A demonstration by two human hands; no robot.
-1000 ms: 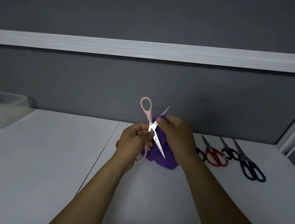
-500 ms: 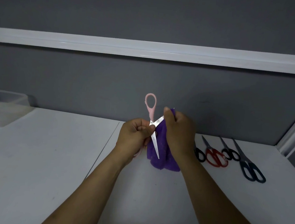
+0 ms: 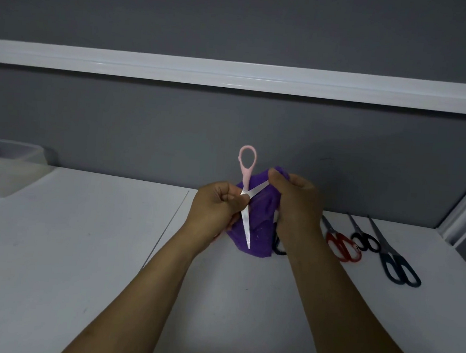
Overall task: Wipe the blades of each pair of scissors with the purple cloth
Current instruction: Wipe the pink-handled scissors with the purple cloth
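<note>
Pink scissors (image 3: 245, 178) up over the table (image 3: 53, 245), blades splayed: L hand (image 3: 215, 205) grips near the pivot, R hand (image 3: 298, 201) pinches upper blade tip w/ purple cloth (image 3: 259, 214). Other scissors (image 3: 342, 244) lie off to the R.

I held the pink-handled scissors (image 3: 245, 224) open at frame centre in my left hand (image 3: 215, 205), one loop up. One blade hung down across the purple cloth (image 3: 260, 217); the other slanted up-right into the cloth, bunched in my right hand (image 3: 297, 201). At centre right lay red scissors (image 3: 342, 244), black scissors (image 3: 363, 239) and dark blue scissors (image 3: 395, 261), closed, tips up-left.
</note>
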